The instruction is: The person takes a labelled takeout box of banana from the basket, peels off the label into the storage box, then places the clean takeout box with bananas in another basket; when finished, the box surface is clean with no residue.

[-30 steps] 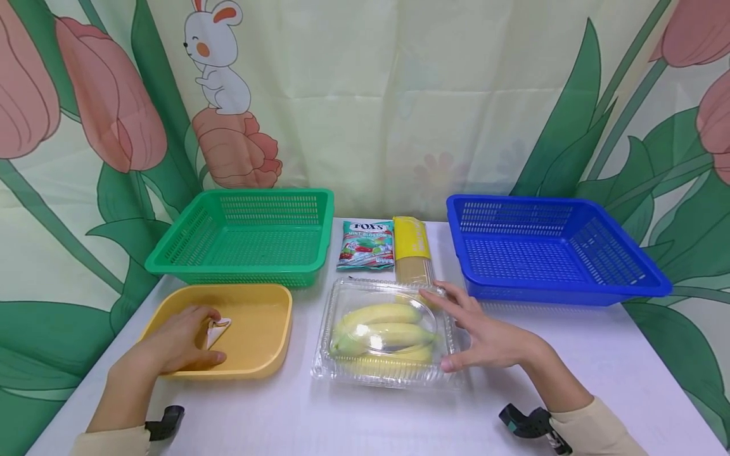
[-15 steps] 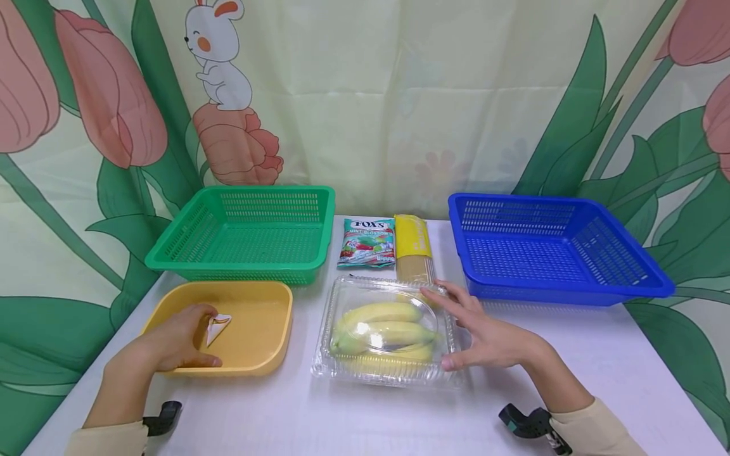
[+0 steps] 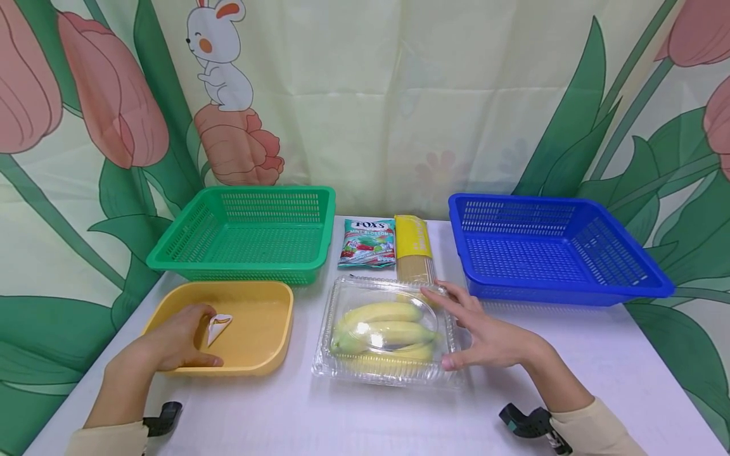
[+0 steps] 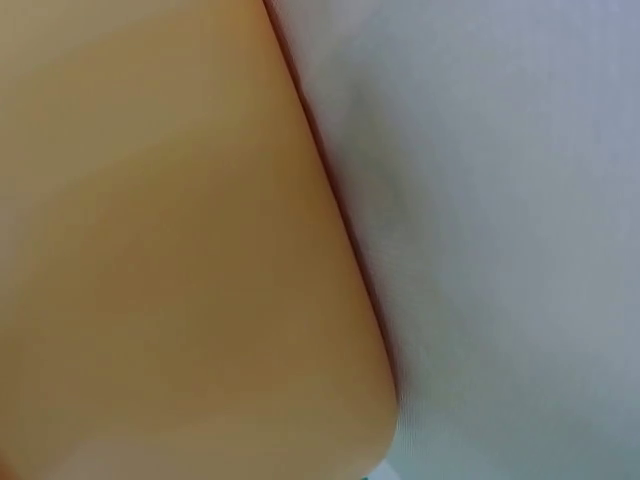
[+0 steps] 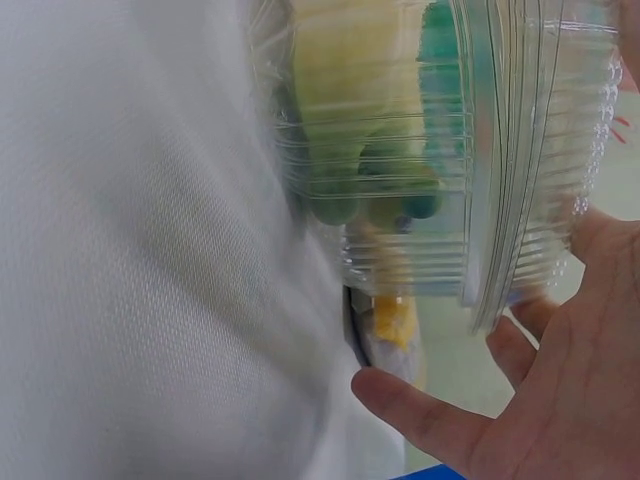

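My left hand point(image 3: 181, 339) reaches into the yellow tub point(image 3: 259, 354), its thumb and fingers spread apart. Close to its fingertips, on the tub floor, lies a small white-and-brown triangular piece point(image 3: 219, 327), partly overlapped by the hand. The left wrist view shows only the tub's smooth outer wall point(image 4: 210, 260) beside the white cloth. My right hand point(image 3: 485, 329) stands at the right side of a clear plastic clamshell box point(image 3: 450, 373) with bananas point(image 3: 382, 332) inside. Its index finger reaches over the box's far right corner; the thumb lies near the front corner. The fingers are spread and fairly straight.
Behind the tub stands a green basket point(image 3: 239, 273); a blue basket point(image 3: 559, 291) stands at the back right. Between them lie a Fox's candy bag point(image 3: 367, 244) and a yellow-topped pack of noodles point(image 3: 414, 250). A printed curtain point(image 3: 353, 95) hangs behind the table.
My left hand has drawn back slightly to the left, showing a little more of the triangular piece. My right hand and the clamshell box look unmoved.
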`<state>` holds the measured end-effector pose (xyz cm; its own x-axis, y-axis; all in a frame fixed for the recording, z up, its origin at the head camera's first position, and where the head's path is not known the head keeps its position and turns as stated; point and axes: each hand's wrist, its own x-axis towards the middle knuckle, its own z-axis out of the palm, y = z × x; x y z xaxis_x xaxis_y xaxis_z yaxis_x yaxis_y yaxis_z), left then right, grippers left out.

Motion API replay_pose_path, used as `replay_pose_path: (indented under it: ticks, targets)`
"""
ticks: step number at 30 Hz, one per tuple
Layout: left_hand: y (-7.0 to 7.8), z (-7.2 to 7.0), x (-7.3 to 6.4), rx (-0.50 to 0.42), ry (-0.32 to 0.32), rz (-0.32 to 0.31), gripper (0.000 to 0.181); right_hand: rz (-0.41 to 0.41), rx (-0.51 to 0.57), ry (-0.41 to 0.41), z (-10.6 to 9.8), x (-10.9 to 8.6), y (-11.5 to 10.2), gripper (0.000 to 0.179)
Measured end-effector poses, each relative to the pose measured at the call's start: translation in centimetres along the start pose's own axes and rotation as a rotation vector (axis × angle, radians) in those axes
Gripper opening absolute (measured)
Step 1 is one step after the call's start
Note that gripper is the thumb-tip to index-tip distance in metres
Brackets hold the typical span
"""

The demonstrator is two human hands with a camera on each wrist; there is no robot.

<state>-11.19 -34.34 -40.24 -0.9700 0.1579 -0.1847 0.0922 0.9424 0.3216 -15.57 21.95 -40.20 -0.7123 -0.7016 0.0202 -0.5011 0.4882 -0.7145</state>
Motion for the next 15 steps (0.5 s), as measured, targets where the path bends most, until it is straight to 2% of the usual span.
replay_pose_path:
  ticks: [6, 11, 15]
  targets:
    - [0.16, -0.07, 0.26, 0.032, 0.002, -0.026, 0.102, 0.004, 0.01, -0.002, -0.01, -0.14, -0.01, 0.11]
    - [0.31, -0.3, 0.46, 0.058, -0.023, -0.071, 0.107, 0.005, 0.01, -0.002, -0.01, -0.17, -0.02, 0.11]
    - [0.35, -0.61, 0.24, 0.06, -0.033, -0.076, 0.113, -0.017, 0.007, -0.008, -0.08, 0.08, -0.11, 0.11]
